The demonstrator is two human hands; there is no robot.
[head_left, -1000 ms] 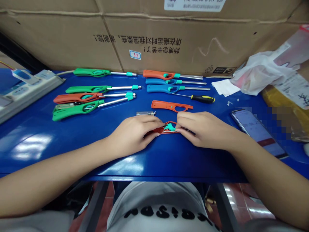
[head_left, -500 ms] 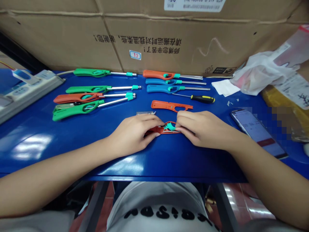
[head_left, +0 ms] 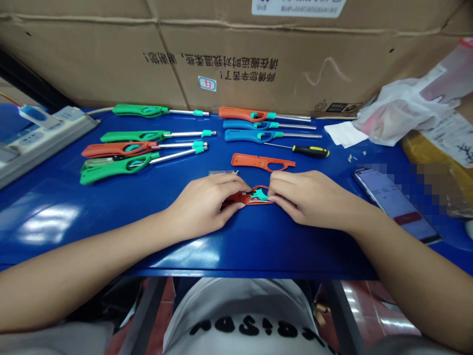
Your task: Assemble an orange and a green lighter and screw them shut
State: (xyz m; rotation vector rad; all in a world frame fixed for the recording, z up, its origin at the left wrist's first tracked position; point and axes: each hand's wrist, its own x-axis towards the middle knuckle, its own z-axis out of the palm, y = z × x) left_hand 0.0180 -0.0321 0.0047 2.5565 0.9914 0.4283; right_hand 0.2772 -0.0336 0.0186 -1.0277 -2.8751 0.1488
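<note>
Between my hands lies an opened orange lighter casing [head_left: 247, 199], its inside facing up. A teal trigger [head_left: 260, 195] and a thin pale wire show inside it. My left hand [head_left: 209, 202] is closed around the casing's left end, thumb on the near edge. At the right end, the fingers of my right hand [head_left: 301, 199] pinch the casing beside the trigger; the fingertips hide that end. Just behind lies the other orange casing half [head_left: 262, 161], hollow side up. A small clear part [head_left: 222, 173] sits partly hidden behind my left hand.
Several green and orange lighters [head_left: 135, 136] lie at back left, with orange and blue ones [head_left: 254, 135] at back centre. A screwdriver [head_left: 310, 151], small screws [head_left: 353, 158] and a phone [head_left: 395, 204] are to the right. A power strip [head_left: 48, 138] stands left; a cardboard box [head_left: 221, 59] walls the back.
Both hands stay almost where they were on the orange casing, with only a very slight shift of the right fingers. The phone's screen display looks different.
</note>
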